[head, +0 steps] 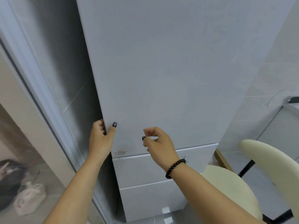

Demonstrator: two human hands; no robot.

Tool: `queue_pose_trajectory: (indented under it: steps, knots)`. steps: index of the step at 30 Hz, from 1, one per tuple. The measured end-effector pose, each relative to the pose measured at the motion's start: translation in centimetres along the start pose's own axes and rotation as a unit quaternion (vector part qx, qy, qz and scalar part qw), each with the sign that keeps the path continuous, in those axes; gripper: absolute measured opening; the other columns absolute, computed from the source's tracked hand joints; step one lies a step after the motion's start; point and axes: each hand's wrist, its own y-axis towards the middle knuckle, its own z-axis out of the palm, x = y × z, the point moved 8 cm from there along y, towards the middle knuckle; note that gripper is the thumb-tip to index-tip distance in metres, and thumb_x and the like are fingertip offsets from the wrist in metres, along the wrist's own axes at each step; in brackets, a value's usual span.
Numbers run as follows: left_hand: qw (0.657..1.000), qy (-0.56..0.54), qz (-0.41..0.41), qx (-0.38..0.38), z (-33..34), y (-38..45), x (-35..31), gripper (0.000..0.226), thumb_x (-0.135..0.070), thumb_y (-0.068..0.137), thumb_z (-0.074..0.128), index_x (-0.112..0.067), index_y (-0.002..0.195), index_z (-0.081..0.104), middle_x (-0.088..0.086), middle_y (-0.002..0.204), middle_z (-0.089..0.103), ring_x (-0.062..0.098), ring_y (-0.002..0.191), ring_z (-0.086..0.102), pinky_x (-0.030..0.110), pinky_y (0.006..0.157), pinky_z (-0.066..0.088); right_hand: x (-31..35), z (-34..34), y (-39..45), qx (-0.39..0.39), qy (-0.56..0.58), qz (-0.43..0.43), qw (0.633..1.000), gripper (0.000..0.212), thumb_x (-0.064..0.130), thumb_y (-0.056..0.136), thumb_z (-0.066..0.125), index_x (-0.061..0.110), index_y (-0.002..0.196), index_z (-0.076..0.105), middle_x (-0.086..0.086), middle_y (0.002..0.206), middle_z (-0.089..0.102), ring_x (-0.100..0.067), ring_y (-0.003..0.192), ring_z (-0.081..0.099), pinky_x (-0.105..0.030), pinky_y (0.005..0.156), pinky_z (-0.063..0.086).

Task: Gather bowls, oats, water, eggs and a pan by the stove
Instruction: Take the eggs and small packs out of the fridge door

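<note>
At 8 o'clock, one white plastic bag on the floor, beside something dark that's too blurred to identify. One tall white fridge fills the centre: one big upper door, two drawer fronts stacked below it at 6 o'clock. Small sticker at the door's bottom left corner, text unreadable.

Two hands in view. Left hand clamped on the upper door's left edge, thumb flat on the front face, fingers curled round behind the edge and mostly hidden. Right hand just in front of the door face, fingers loosely curled, holding nothing; can't tell if it touches the door. One dark bead bracelet on the right wrist.

At 4 o'clock, one cream chair, cut off by the frame edge.

Bowls, oats, water, eggs, pan: none in view; fridge contents are hidden behind the door.
</note>
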Motion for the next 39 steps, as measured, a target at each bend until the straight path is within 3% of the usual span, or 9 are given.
queue_pose_trajectory:
  steps: [10,15,23,25,27,31,35,39]
  knots:
    - [0.995,0.045,-0.016,0.088,-0.3,-0.8,-1.4,0.049,-0.049,0.096,0.050,-0.012,0.127,0.043,0.000,0.117,0.059,0.011,0.096,0.059,0.021,0.067,0.044,2.6,-0.9,-4.4,-0.007,-0.027,-0.030,0.999,0.022,0.020,0.090,0.058,0.026,0.111,0.059,0.009,0.113,0.058,-0.018,0.097,0.063,-0.039,0.093,0.052]
    - [0.994,0.082,-0.018,0.063,-1.0,-3.7,-1.2,0.043,-0.044,0.093,0.056,-0.014,0.118,0.040,0.008,0.125,0.048,0.022,0.102,0.056,0.041,0.087,0.051,3.4,-2.1,-7.4,0.005,-0.059,-0.045,0.997,0.026,0.022,0.091,0.058,0.025,0.117,0.058,0.009,0.116,0.056,-0.017,0.094,0.061,-0.028,0.086,0.050]
    - [1.000,0.008,-0.021,0.004,-2.7,-14.4,-1.4,0.027,-0.042,0.100,0.045,-0.019,0.113,0.049,0.000,0.110,0.059,0.014,0.096,0.059,0.026,0.074,0.045,5.2,-4.2,-13.7,0.035,-0.099,-0.089,0.990,0.030,0.023,0.093,0.056,0.023,0.122,0.056,0.009,0.119,0.053,-0.001,0.079,0.054,-0.012,0.070,0.041]
    - [1.000,-0.004,-0.030,-0.002,-3.2,-17.7,-2.4,0.027,-0.044,0.102,0.039,-0.020,0.112,0.048,-0.002,0.103,0.061,0.015,0.094,0.060,0.032,0.080,0.048,5.8,-5.0,-15.7,0.040,-0.109,-0.109,0.987,0.031,0.024,0.093,0.056,0.023,0.124,0.054,0.008,0.121,0.052,0.000,0.079,0.054,-0.009,0.069,0.041]
    - [0.999,-0.029,-0.039,0.010,-3.6,-20.1,-3.6,0.029,-0.041,0.103,0.037,-0.019,0.119,0.048,0.001,0.099,0.065,0.019,0.094,0.065,0.035,0.084,0.051,6.4,-5.6,-17.3,0.038,-0.115,-0.127,0.985,0.035,0.024,0.093,0.056,0.023,0.128,0.052,0.007,0.125,0.049,0.001,0.084,0.055,-0.008,0.072,0.041]
    - [0.992,-0.035,-0.053,0.107,-3.1,-24.5,-6.5,0.034,-0.034,0.104,0.037,-0.024,0.136,0.040,0.009,0.095,0.070,0.021,0.086,0.070,0.024,0.072,0.050,7.5,-7.0,-21.1,0.027,-0.115,-0.167,0.979,0.048,0.022,0.093,0.058,0.026,0.137,0.040,0.008,0.136,0.037,-0.008,0.116,0.049,-0.015,0.090,0.045]
    - [0.990,-0.038,0.003,0.138,-2.4,-27.6,-9.9,0.029,-0.026,0.105,0.037,-0.033,0.132,0.046,0.007,0.090,0.073,0.018,0.085,0.071,0.030,0.082,0.052,8.2,-9.8,-24.5,-0.047,-0.111,-0.230,0.966,0.058,0.021,0.089,0.063,0.028,0.139,0.034,0.007,0.140,0.027,-0.009,0.128,0.037,-0.031,0.108,0.040]
    - [0.985,-0.073,0.051,0.149,-0.6,-29.5,-13.3,0.027,-0.019,0.104,0.038,-0.030,0.118,0.058,0.005,0.079,0.072,0.015,0.078,0.071,0.030,0.082,0.054,7.5,-13.7,-26.6,-0.119,-0.101,-0.245,0.957,0.075,0.028,0.085,0.070,0.030,0.145,0.024,0.009,0.146,0.019,-0.011,0.137,0.029,-0.031,0.113,0.035]
